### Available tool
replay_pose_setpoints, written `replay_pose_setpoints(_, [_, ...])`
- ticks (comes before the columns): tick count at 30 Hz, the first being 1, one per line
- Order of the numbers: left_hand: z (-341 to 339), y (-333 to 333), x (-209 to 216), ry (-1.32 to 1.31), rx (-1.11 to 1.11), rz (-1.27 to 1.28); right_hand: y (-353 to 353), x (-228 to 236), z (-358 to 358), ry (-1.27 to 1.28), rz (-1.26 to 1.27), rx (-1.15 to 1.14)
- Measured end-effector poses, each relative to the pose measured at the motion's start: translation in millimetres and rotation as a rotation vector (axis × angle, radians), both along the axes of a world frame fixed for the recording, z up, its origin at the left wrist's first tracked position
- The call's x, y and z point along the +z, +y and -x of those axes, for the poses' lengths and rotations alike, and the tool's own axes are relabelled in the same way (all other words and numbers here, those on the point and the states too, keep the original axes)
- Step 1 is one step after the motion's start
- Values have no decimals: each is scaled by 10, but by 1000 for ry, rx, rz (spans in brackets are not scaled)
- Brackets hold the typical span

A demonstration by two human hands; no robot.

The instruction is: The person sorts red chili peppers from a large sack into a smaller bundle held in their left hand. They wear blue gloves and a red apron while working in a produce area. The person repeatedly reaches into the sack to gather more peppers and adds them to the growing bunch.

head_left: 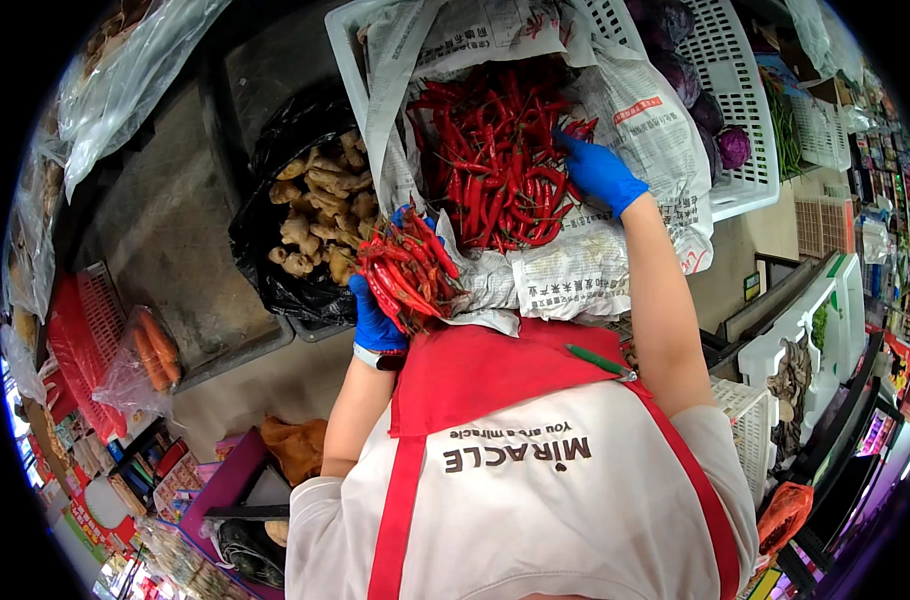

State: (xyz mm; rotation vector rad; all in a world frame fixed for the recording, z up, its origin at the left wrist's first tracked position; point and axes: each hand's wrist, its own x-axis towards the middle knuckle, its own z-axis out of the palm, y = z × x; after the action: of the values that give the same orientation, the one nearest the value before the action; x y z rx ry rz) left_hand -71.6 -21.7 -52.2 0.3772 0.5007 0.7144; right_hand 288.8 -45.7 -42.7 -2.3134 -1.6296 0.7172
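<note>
Two piles of red chili peppers going on here: a big heap is lying on newspaper inside a white plastic crate, and a fat bunch is sitting in the left hand, which is curling shut around it, blue glove and all. That bunch is fanning up and to the right, long axes pointing toward the heap. The right hand, also gloved, is resting at the heap's right edge, fingers reaching in among the peppers, partly open; can't tell if it's pinching any. It's the nearer hand to the heap. Ginger roots are sitting in a black bag just left.
</note>
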Motion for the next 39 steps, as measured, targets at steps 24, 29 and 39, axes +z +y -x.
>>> replay_pose_setpoints(24, [-59,3,66,-126,-32,-4,-5,-336,-70,-163,83,-385])
replay_pose_setpoints(29, [-56,1,78,-109,-35,-14,7,-372,24,-164,2,-539])
replay_pose_setpoints(39, [-26,-5,79,-119,-13,85,-275,215,242,718,-338,-696])
